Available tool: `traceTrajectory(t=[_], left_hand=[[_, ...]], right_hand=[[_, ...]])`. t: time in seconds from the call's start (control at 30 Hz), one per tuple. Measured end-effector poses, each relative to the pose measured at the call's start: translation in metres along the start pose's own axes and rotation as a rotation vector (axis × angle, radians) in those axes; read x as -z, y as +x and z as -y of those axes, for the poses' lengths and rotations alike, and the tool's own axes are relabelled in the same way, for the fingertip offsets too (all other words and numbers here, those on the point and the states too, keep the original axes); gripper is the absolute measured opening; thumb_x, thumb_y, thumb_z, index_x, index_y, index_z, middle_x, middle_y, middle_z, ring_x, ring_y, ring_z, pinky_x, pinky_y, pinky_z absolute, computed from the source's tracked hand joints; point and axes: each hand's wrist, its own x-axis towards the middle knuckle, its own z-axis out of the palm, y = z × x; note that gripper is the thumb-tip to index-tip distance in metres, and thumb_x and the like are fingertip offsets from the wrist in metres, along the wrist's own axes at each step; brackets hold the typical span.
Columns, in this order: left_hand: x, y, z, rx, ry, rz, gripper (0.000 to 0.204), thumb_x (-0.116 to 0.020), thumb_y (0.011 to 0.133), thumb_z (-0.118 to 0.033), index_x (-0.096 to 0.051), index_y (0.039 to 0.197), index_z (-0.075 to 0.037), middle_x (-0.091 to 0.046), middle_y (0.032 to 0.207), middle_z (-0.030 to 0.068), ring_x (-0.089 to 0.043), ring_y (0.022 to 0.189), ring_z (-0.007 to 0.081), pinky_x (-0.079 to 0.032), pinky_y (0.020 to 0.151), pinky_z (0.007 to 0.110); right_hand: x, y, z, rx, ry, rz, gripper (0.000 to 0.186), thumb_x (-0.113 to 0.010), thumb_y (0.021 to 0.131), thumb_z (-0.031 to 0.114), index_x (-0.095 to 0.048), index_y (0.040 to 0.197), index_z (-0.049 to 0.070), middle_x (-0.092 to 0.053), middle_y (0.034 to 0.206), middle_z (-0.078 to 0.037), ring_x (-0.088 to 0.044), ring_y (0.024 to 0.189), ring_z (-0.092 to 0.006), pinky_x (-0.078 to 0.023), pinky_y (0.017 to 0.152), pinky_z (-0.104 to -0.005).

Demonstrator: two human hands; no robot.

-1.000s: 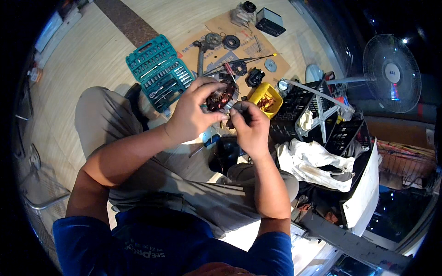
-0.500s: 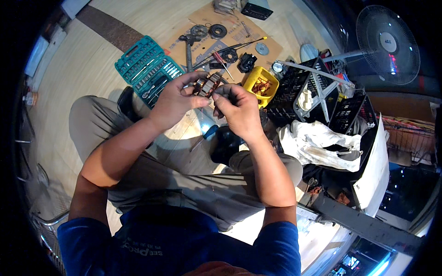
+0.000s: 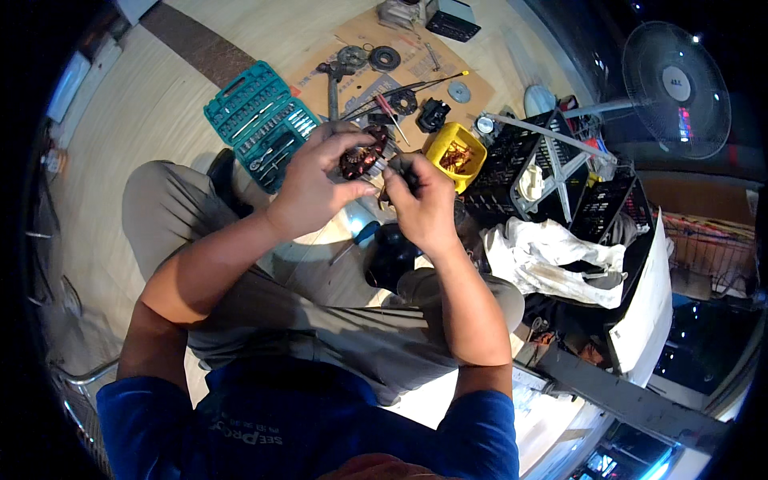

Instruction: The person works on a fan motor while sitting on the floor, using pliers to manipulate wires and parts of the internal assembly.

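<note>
A copper-wound stator is gripped in the closed left hand; the right hand is curled just beside it, its hold unclear. A socket set lies on the floor.

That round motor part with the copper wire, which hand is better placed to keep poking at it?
Probably the right hand: it holds a thin tool against the round dark motor part with copper windings, while the left hand has its grip wrapped around that part, steadying it.
</note>
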Motion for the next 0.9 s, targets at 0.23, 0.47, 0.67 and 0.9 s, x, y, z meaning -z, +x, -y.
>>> traceTrajectory(t=[0.23, 0.47, 0.67, 0.9], left_hand=[[0.011, -0.003, -0.02, -0.255, 0.498, 0.048, 0.059, -0.082, 0.062, -0.006, -0.059, 0.116, -0.002, -0.052, 0.122, 0.0182, -0.053, 0.114, 0.0334, -0.043, 0.098, 0.038], [0.015, -0.003, -0.022, -0.329, 0.496, 0.005, 0.058, -0.08, 0.063, -0.005, -0.053, 0.114, 0.0, -0.051, 0.118, 0.0192, -0.052, 0.111, 0.0374, -0.044, 0.094, 0.041], [0.018, -0.004, -0.025, -0.307, 0.49, 0.039, 0.059, -0.081, 0.064, -0.004, -0.053, 0.115, 0.0, -0.049, 0.124, 0.0205, -0.052, 0.116, 0.0373, -0.043, 0.098, 0.041], [0.016, -0.006, -0.025, -0.356, 0.484, 0.028, 0.056, -0.077, 0.066, -0.004, -0.051, 0.115, -0.001, -0.049, 0.118, 0.0196, -0.048, 0.114, 0.0402, -0.039, 0.099, 0.046]], right_hand=[[-0.009, -0.004, -0.009, 0.073, 0.037, -0.067, 0.014, -0.069, 0.081, 0.004, -0.063, 0.092, -0.001, -0.063, 0.077, -0.011, -0.058, 0.065, -0.0178, -0.047, 0.061, -0.0292], [-0.015, -0.002, -0.013, 0.127, -0.013, -0.096, 0.015, -0.069, 0.081, 0.005, -0.063, 0.093, -0.001, -0.063, 0.078, -0.012, -0.06, 0.067, -0.0201, -0.048, 0.063, -0.0301], [-0.017, -0.002, -0.009, 0.212, -0.089, -0.134, 0.017, -0.069, 0.08, 0.005, -0.062, 0.095, -0.001, -0.063, 0.078, -0.012, -0.06, 0.067, -0.0203, -0.048, 0.063, -0.0298], [-0.017, -0.006, -0.008, 0.128, 0.014, -0.134, 0.018, -0.069, 0.08, 0.004, -0.062, 0.095, -0.001, -0.063, 0.078, -0.009, -0.057, 0.066, -0.0151, -0.047, 0.063, -0.0276]])
